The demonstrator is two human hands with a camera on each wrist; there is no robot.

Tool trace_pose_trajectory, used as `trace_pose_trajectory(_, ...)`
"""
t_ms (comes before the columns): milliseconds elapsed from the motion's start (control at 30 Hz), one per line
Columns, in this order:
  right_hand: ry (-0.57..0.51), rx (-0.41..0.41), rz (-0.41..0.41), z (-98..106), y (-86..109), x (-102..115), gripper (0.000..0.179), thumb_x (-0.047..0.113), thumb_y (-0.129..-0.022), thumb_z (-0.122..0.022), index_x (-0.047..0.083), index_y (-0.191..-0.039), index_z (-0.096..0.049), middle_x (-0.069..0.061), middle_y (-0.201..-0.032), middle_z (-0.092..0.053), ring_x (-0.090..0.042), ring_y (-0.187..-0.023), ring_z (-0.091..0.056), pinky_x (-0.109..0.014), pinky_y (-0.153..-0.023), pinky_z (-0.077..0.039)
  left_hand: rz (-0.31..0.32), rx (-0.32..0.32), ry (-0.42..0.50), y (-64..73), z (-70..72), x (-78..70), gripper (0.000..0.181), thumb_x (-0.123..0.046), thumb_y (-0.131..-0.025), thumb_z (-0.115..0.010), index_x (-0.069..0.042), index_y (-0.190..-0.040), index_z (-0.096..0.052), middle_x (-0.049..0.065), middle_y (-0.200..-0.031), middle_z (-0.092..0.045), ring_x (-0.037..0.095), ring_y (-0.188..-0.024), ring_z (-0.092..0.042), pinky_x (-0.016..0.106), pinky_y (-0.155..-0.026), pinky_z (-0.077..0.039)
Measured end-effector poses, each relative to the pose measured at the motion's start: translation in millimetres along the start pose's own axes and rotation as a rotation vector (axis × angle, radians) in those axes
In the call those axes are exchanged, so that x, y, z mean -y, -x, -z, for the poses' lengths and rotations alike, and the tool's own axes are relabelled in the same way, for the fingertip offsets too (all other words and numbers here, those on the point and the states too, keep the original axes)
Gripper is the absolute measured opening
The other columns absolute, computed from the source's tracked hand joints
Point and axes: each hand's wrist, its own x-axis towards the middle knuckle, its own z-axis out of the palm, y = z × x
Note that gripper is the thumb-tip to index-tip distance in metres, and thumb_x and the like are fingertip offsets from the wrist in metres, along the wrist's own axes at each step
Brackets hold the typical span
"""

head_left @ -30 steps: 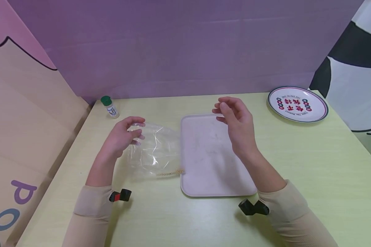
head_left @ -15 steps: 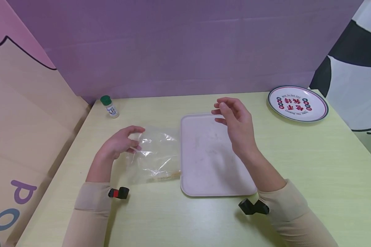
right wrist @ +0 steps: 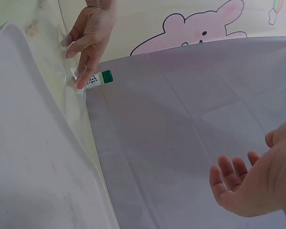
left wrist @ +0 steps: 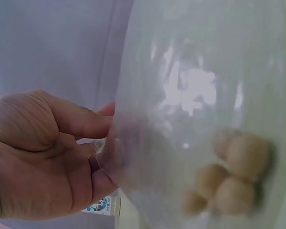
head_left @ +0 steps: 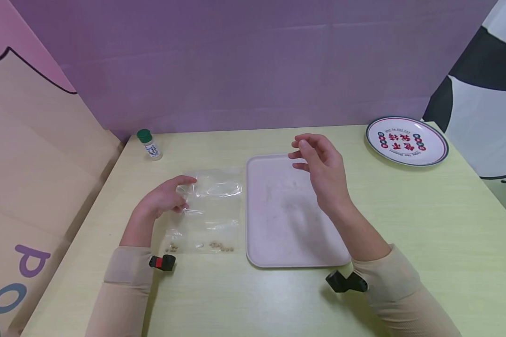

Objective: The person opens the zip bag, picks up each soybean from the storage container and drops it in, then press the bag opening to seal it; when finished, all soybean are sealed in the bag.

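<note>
My left hand [head_left: 164, 197] pinches the left edge of a clear plastic bag [head_left: 215, 210] that lies on the table. In the left wrist view the thumb [left wrist: 86, 121] is on the bag's edge, and small round beige balls [left wrist: 248, 155] show through the plastic. Seen from the head, the balls [head_left: 221, 245] lie along the bag's near side in two groups. My right hand [head_left: 324, 173] is raised over the far right part of a pale tray [head_left: 270, 234], its fingers loosely bent and holding nothing.
A small green-capped bottle [head_left: 150, 145] stands at the far left of the table. An oval plate [head_left: 406, 140] with red lettering is at the far right. A purple backdrop [head_left: 253, 65] rises behind the table's far edge.
My left hand has moved a little down toward me. The bag has come down and lies flatter, and the balls have spread from one line into groups. My right hand is nearly still.
</note>
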Motion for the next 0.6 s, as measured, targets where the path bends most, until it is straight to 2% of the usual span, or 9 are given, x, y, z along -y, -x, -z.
trace_pose_trajectory(133, 0.000, 0.003, -0.006, 0, 0.0, 0, 0.031, 0.023, -0.106, -0.055, 0.001, -0.127, -0.059, -0.013, -0.117, -0.061, -0.024, -0.098, -0.065, -0.027, -0.084, -0.057, -0.033, 0.009, -0.023, -0.7, -0.9, 1.2, 0.073, 0.016, -0.086, -0.056, -0.009, -0.153, -0.040, 0.021, -0.154, -0.031, 0.020, -0.066, -0.049, 0.027, -0.062, -0.046)
trace_pose_trajectory(267, 0.012, 0.010, -0.010, 0, 0.0, 0, 0.032, 0.024, -0.106, -0.055, 0.000, -0.128, -0.059, -0.015, -0.118, -0.060, -0.023, -0.097, -0.065, -0.027, -0.084, -0.056, -0.063, -0.012, -0.082, -1.0, -2.5, 1.6, 0.075, 0.014, -0.086, -0.061, -0.008, -0.153, -0.038, 0.026, -0.154, -0.027, 0.020, -0.062, -0.048, 0.027, -0.060, -0.047)
trace_pose_trajectory(467, 0.016, 0.016, -0.019, 1, -0.1, -1, 0.032, 0.024, -0.106, -0.055, 0.000, -0.127, -0.059, -0.011, -0.116, -0.061, -0.023, -0.096, -0.065, -0.027, -0.083, -0.056, -0.038, -0.067, -0.283, 0.5, -8.7, -3.9, 0.079, 0.003, -0.084, -0.073, -0.007, -0.153, -0.036, 0.033, -0.149, -0.026, 0.033, -0.091, -0.056, 0.030, -0.064, -0.052)
trace_pose_trajectory(600, 0.007, 0.025, -0.024, 1, -0.7, -2, 0.032, 0.024, -0.105, -0.056, 0.000, -0.126, -0.059, -0.013, -0.116, -0.061, -0.023, -0.096, -0.065, -0.027, -0.083, -0.056, -0.006, -0.111, -0.345, 3.1, -10.7, -8.7, 0.081, -0.007, -0.087, -0.076, -0.006, -0.155, -0.032, 0.035, -0.151, -0.019, 0.045, -0.112, -0.053, 0.049, -0.087, -0.054)
